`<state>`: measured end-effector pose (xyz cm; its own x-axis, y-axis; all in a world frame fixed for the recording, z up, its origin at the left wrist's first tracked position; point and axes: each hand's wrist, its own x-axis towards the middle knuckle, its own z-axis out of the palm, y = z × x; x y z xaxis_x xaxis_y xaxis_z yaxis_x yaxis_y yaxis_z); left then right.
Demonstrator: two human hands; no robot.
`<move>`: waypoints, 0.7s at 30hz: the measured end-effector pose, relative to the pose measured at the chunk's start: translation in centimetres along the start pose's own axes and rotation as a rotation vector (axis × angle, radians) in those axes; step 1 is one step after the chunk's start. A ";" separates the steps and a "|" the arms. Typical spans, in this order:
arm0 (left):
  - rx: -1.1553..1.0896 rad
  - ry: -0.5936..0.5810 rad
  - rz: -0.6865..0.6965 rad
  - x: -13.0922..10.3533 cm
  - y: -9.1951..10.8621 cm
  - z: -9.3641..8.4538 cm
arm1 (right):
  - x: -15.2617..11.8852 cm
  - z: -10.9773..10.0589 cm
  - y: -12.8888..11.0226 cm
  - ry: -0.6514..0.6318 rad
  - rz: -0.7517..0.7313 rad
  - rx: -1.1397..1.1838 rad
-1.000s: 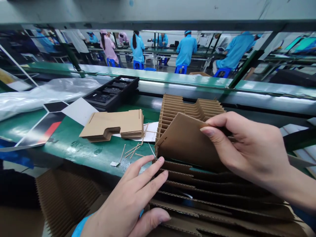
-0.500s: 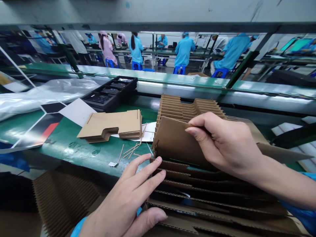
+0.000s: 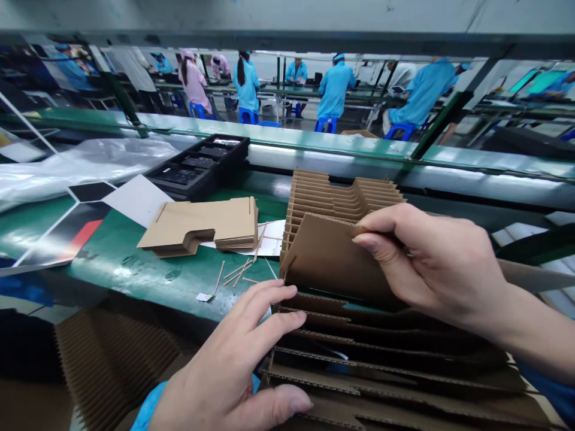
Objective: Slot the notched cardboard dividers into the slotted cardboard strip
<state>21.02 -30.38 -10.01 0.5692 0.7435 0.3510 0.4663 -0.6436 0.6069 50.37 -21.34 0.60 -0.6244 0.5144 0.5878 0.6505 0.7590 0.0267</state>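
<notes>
My right hand pinches the top edge of a brown cardboard divider between thumb and fingers. That sheet leans at an angle, its slotted left end low near my left fingertips. Below and behind it stands a cardboard partition grid of several parallel corrugated sheets. My left hand rests at the grid's left side with its fingers spread, the fingertips against the sheet ends and nothing held. The lower edge of the pinched divider sits down among the other sheets, and my right hand covers its right part.
Left of the grid lies a stack of notched cardboard pieces on the green bench, beside thin cardboard strips. Farther back are a black tray and clear plastic film. Another partition stands low at left. People work behind.
My right hand has shifted slightly right, with the pinched divider moving along with it. My left hand has slid a little to the right along the sheet ends.
</notes>
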 end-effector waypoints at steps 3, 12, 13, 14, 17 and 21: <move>0.023 0.014 0.003 -0.1 0.1 0.0 | 0.4 0.0 -0.2 -0.049 -0.005 0.036; 0.050 0.045 0.036 -0.4 -0.3 0.3 | 2.0 -0.2 0.4 -0.130 0.014 0.178; 0.058 0.048 0.040 -0.3 -0.3 0.4 | 1.8 0.1 0.4 -0.161 0.001 0.201; 0.068 0.055 0.048 -0.2 -0.3 0.5 | 1.6 0.6 0.3 -0.197 -0.011 0.222; 0.100 0.103 0.080 0.1 -0.2 1.0 | 0.7 2.3 -0.2 -0.247 -0.019 0.279; 0.109 0.158 0.018 -1.2 -0.9 1.3 | 0.6 2.5 -1.0 -0.274 0.072 0.344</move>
<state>20.80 -30.90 -11.92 0.4690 0.7454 0.4737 0.5326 -0.6665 0.5216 48.28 -20.74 -1.12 -0.7042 0.6225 0.3414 0.5438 0.7821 -0.3044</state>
